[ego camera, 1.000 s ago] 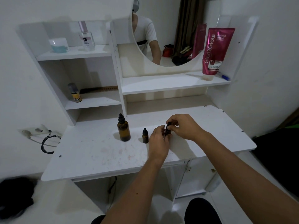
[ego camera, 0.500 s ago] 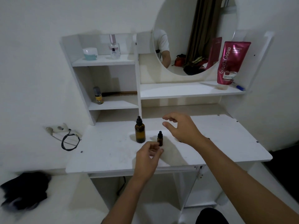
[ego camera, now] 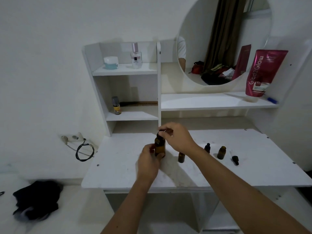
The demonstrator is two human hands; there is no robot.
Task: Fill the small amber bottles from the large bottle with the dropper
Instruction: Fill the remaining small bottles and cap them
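The large amber bottle [ego camera: 159,146] stands on the white desk top [ego camera: 236,169]. My left hand [ego camera: 148,163] grips its body from the front left. My right hand [ego camera: 177,137] pinches its black dropper cap [ego camera: 160,133] from above. To the right stand a small amber bottle [ego camera: 181,157] with no cap, partly behind my right forearm, a small capped bottle [ego camera: 207,147], and another open small amber bottle [ego camera: 221,152]. A loose black dropper cap [ego camera: 235,160] lies on the desk farther right.
Shelves at the back hold a blue jar [ego camera: 111,63], a clear spray bottle [ego camera: 136,55], a small yellow-labelled bottle [ego camera: 116,105] and a pink tube [ego camera: 263,72]. A round mirror [ego camera: 224,39] hangs above. A dark cloth [ego camera: 36,199] lies on the floor at left, near a socket and cable [ego camera: 84,152].
Both hands have moved onto the large bottle, the left around its body and the right onto its cap. The view shifted left, bringing more small bottles and a loose cap into sight at right.
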